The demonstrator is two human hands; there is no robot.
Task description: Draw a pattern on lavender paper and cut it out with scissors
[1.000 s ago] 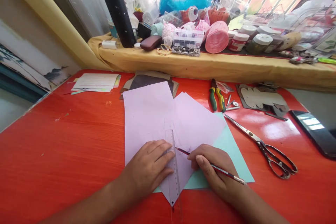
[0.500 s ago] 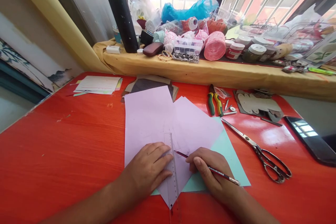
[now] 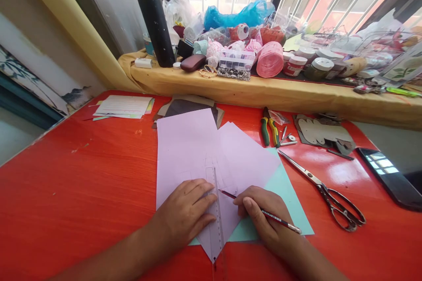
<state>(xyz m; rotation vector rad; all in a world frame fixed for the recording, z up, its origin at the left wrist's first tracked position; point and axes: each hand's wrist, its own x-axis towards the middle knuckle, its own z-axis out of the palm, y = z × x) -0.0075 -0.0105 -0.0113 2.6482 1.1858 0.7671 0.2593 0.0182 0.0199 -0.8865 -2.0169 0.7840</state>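
My left hand (image 3: pixel 189 208) lies spread over a clear plastic ruler (image 3: pixel 215 228), its fingertips pressing the ruler onto purple paper (image 3: pixel 184 145). The ruler runs nearly lengthwise towards me, and its near end reaches past the paper's pointed corner. In my right hand (image 3: pixel 265 213) is a dark red pencil (image 3: pixel 280 219), pinched between thumb and fingers. The pencil's tip points left and rests at or just over the paper beside the ruler's right edge. Faint pencil lines show on the purple sheets. Beneath them, a mint-green sheet (image 3: pixel 298 210) sticks out on the right.
Large scissors (image 3: pixel 321 184) lie to the right, with a phone (image 3: pixel 389 175) beyond. Pliers (image 3: pixel 270 129), small metal parts and grey cut pieces (image 3: pixel 325 131) sit farther back. Note cards (image 3: pixel 121 106) lie at far left. A black flask (image 3: pixel 156 30) and jars (image 3: pixel 295 66) crowd the windowsill.
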